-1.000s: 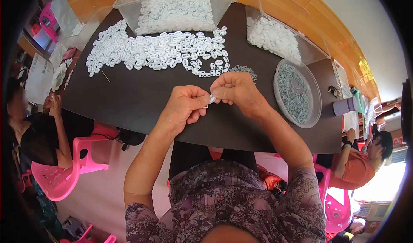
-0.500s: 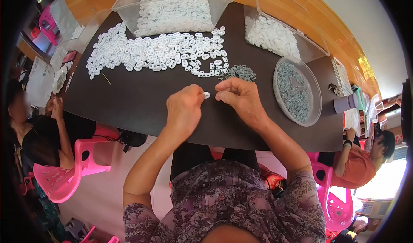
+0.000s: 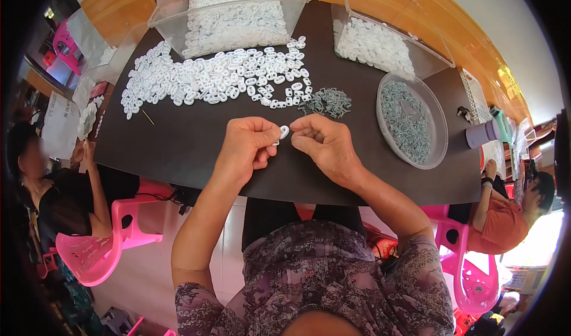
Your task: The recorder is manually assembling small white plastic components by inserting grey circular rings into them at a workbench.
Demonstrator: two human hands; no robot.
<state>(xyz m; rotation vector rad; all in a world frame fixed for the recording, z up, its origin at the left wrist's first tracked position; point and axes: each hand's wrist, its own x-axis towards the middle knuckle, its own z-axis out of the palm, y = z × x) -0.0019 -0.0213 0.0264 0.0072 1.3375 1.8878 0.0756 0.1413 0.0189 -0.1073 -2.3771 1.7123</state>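
My left hand [image 3: 242,148] pinches a small white oval plastic piece [image 3: 285,132] with a hole between thumb and forefinger, above the near part of the dark table. Close by on its right is my right hand [image 3: 326,145], its thumb and forefinger drawn together; whatever they hold is too small or hidden to make out. Beyond both hands spreads a heap of similar white oval pieces [image 3: 205,77]. A little pile of grey screws [image 3: 328,102] lies just past my right hand. More screws fill a round clear tub [image 3: 441,142] to the right.
Two clear bins, one large [image 3: 232,47] and one smaller [image 3: 437,62], hold white pieces at the back. A thin brass-coloured stick [image 3: 148,117] lies at left. A lilac cup-like container [image 3: 482,134] stands at the right edge. People sit on pink chairs [image 3: 113,241] at both sides.
My left hand has turned, so more of the white piece shows and its lower fingers are seen. My right hand has come slightly closer to the piece. The whole view has shifted a little.
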